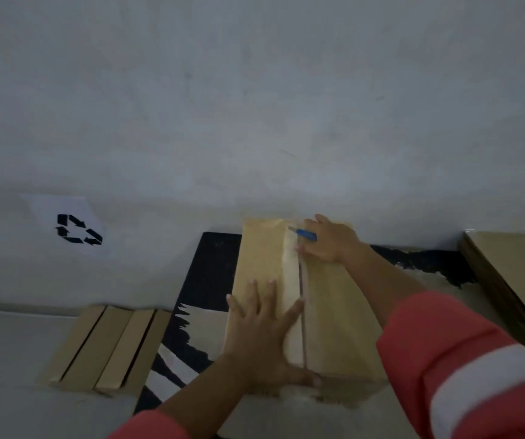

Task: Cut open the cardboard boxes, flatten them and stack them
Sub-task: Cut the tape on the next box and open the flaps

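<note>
While my left grip (261, 327) lies open and flat on the near left flap of the cardboard box (334, 327), fingers spread and straight, my right grip (330, 242) is curled round a blue cutter (305, 234) at the far end of the centre seam (302, 312), which shows as a dark line down the top. The box sits on a black-and-cream patterned mat (210, 270), its far end right against the white wall (254, 106).

To the left, apart from the box, flattened cardboard pieces (105, 346) lie side by side. On the wall above them hangs a sheet with a recycling sign (71, 226). At the right edge more brown cardboard (514, 264) lies, with a strip of mat between it and the box. My red sleeve (460, 359) with a white band crosses the near right corner. The wall closes off the far side; bare mat lies open to the left of the box.
</note>
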Available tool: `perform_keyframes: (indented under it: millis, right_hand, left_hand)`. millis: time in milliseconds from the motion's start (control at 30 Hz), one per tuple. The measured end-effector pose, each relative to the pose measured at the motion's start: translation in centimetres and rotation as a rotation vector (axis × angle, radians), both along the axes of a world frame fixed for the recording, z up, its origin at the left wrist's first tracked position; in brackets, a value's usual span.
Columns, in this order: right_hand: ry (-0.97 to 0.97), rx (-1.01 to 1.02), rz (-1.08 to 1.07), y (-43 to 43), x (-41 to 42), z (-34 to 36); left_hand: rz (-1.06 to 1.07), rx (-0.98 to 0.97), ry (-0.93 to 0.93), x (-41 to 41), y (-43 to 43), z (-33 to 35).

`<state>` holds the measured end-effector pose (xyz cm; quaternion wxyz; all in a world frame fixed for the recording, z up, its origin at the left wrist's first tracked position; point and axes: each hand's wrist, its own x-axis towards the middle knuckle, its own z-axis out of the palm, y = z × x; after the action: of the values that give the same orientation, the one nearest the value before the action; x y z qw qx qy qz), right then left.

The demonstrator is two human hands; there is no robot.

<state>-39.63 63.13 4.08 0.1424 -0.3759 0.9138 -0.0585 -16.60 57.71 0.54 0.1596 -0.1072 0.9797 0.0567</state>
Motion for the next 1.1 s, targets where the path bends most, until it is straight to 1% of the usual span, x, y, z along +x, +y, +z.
perform_keyframes:
  millis: [100,167,300,367,433,533,567,633,733,800,900,1000,1067,1100]
  right_hand:
    - [-0.11,0.002,-0.006,0.0,-1.3,-0.4]
    - [-0.124,0.002,-0.026,0.4,-1.7,-0.2]
    - [-0.046,0.108,-0.167,2.8,-2.1,0.3]
    - [-0.001,0.159,-0.242,5.0,-2.0,0.3]
    - [0.004,0.15,-0.293,7.5,-1.8,0.3]
    - [-0.07,0.051,-0.34,10.6,-0.6,0.3]
    - [-0.085,0.038,-0.334,11.2,0.2,0.2]
    - [-0.07,0.024,-0.344,11.9,2.2,-0.5]
    - [-0.072,-0.017,-0.502,12.6,4.9,-1.3]
    - [-0.135,-0.072,-0.567,12.9,6.8,-1.4]
    - [-0.231,-0.171,-0.607,13.0,9.9,-1.5]
    - [-0.321,-0.263,-0.68,12.5,12.7,-1.7]
    - [-0.455,-0.353,-0.716,11.8,14.3,-1.7]
    - [-0.518,-0.374,-0.72,11.3,15.1,-1.7]
  left_hand:
    - [-0.05,-0.002,-0.016,-0.2,-0.9,0.0]
    - [-0.127,-0.032,-0.025,-0.2,-2.3,0.2]
    - [-0.379,-0.168,-0.057,-0.8,-6.5,1.4]
    - [-0.41,-0.206,-0.087,-1.0,-9.1,2.2]
    - [-0.339,-0.195,-0.066,-1.4,-11.5,2.9]
    - [-0.149,-0.304,-0.053,-3.3,-13.5,3.3]
    - [-0.087,-0.283,-0.039,-4.3,-13.2,3.4]
    - [0.038,-0.136,-0.013,-6.5,-11.7,3.4]
    - [0.175,0.058,-0.012,-9.1,-10.4,2.9]
    - [0.218,0.079,-0.027,-9.9,-9.8,2.4]
    - [0.244,0.07,-0.029,-10.9,-9.5,1.5]
    - [0.145,0.041,-0.015,-12.3,-10.1,1.4]
    - [0.086,-0.025,0.001,-13.1,-10.3,1.7]
    - [0.095,-0.05,0.011,-13.4,-10.1,2.0]
